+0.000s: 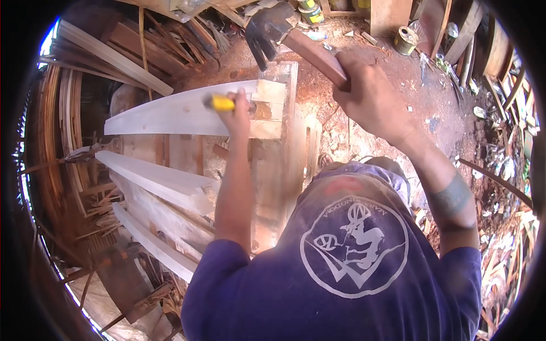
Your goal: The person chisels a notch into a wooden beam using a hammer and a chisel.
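Observation:
My right hand (364, 99) is closed round the wooden handle of a claw hammer (304, 51), its dark head raised above the bench's far end. My left hand (238, 111) grips a blurred yellow-handled tool (219, 102), which looks like a chisel, over the right part of a long, pale tapered board (159, 113). Near that hand are a cut, notched wooden end (267, 122) and the upright rail (290, 85) of the wooden bench. More pale strips (151, 170) lie on the bench nearer my body, on the left.
Stacked planks and sticks (68, 131) crowd the left side and back. Tins (405, 41) sit at the back right. Wood scraps and litter (500, 238) cover the dirt floor (432, 122) on the right, where a long thin stick (495, 179) lies beside my arm.

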`<state>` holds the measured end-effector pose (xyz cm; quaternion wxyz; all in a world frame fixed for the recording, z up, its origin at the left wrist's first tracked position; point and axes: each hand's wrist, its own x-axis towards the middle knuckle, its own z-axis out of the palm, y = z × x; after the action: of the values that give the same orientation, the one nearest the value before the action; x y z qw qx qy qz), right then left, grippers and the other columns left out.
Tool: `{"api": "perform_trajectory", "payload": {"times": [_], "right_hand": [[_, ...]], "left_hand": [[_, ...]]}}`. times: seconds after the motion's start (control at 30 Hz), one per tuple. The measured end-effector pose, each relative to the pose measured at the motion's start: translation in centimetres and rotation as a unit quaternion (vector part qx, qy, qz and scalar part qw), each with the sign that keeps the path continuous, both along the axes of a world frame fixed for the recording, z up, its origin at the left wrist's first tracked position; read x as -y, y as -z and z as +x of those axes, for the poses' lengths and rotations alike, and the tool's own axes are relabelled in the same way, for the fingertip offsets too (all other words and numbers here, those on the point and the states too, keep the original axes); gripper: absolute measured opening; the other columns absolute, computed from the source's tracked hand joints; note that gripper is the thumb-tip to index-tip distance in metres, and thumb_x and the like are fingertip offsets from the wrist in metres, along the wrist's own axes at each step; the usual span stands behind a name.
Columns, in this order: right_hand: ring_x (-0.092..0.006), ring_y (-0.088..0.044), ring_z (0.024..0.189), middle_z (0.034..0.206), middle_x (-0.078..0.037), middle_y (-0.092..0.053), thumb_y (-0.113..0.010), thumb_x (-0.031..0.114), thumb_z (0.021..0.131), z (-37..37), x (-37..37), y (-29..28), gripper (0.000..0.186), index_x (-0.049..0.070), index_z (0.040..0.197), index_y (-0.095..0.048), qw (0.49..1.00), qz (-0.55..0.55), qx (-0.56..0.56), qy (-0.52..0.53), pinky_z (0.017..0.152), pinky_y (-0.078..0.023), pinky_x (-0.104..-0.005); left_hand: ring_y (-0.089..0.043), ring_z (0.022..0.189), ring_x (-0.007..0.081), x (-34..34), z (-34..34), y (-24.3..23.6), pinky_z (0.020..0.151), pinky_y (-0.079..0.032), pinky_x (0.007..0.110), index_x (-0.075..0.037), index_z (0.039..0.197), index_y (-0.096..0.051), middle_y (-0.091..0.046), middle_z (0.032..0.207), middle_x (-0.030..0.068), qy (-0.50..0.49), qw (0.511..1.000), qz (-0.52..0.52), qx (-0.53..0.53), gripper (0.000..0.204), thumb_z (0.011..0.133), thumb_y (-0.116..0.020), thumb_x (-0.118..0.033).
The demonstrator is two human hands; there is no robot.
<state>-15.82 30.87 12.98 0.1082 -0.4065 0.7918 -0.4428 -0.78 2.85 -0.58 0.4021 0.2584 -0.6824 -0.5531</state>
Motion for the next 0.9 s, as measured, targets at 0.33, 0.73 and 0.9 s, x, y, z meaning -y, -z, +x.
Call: {"api": "perform_trajectory", "payload": {"times": [0.33, 0.73, 0.9], "right_hand": [[-0.0461, -0.064, 0.079, 0.078, -0.026, -0.064, -0.062, 0.007, 0.084, 0.8, 1.0, 1.1, 0.015, -0.002, 0.096, -0.056, 1.000, 0.000, 0.017, -0.013, 0.071, -0.048, -0.0506], [-0.0411, -0.067, 0.065, 0.077, -0.026, -0.067, -0.059, 0.003, 0.079, -0.5, 3.9, -5.9, 0.020, -0.002, 0.097, -0.065, 0.981, -0.111, -0.153, -0.035, 0.064, -0.055, -0.0497], [-0.0385, -0.066, 0.063, 0.072, -0.022, -0.065, -0.064, 0.013, 0.086, 1.6, 6.8, -8.3, 0.023, -0.002, 0.103, -0.059, 0.948, -0.270, -0.161, -0.039, 0.054, -0.052, -0.0474]], "left_hand": [[-0.042, 0.051, 0.0086, -0.1, -2.1, -3.7, 0.049, -0.033, 0.026, -0.007, 0.068, -0.042, -0.044, 0.059, -0.0019, 0.070, 0.997, 0.009, -0.022, 0.034, 0.096, -0.062, -0.010], [-0.050, 0.047, 0.0091, 0.7, -0.7, 0.8, 0.043, -0.038, 0.027, -0.006, 0.066, -0.051, -0.054, 0.057, 0.0010, 0.026, 0.997, -0.016, 0.067, 0.035, 0.096, -0.066, -0.018], [-0.051, 0.052, 0.0080, 0.5, -0.7, 0.4, 0.047, -0.041, 0.025, -0.005, 0.068, -0.051, -0.054, 0.059, 0.0005, 0.013, 0.982, -0.181, 0.051, 0.033, 0.095, -0.066, -0.016]]}}
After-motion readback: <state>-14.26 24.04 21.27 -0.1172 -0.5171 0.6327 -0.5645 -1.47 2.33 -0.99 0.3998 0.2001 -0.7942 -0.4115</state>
